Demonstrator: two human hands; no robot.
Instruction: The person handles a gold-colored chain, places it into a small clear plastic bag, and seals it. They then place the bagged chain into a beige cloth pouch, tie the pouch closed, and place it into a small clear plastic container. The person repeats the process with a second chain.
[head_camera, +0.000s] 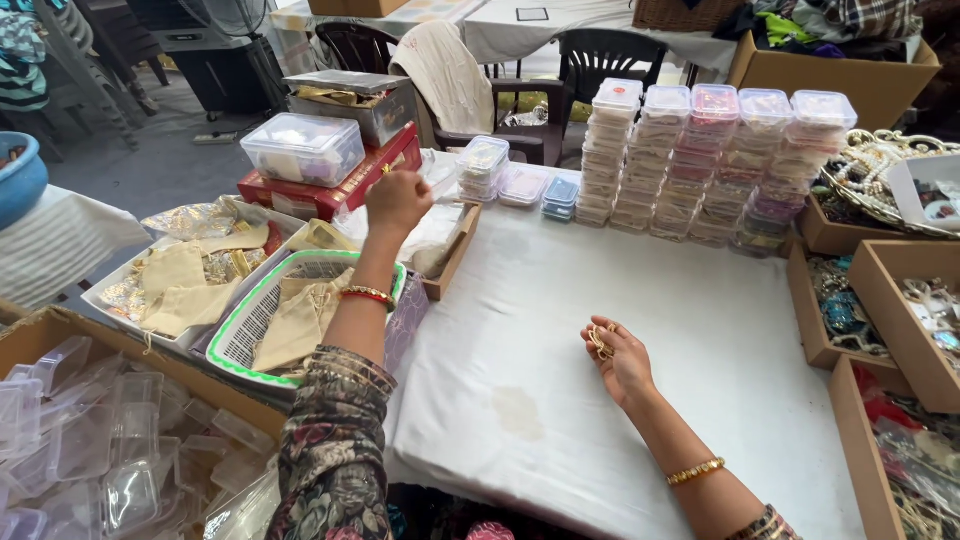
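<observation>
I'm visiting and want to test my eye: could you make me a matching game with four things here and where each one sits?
Things:
1. gold jewellery
2. stacked clear boxes
3. white basket
4. red box

Places:
A. under a clear lidded container
B. in the right hand
C. beside the left forearm, holding beige pouches
D. far side of the white table

Pairs: 1-B, 2-D, 3-C, 4-A

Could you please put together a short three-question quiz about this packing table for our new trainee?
1. What does the right hand hold, resting on the white tablecloth?
2. True or false: the left hand is raised in a closed fist.
3. The green-rimmed basket holds: A) beige cloth pouches, B) bottles, C) shoes?

Key: 1. small gold jewellery pieces; 2. true; 3. A.
</observation>
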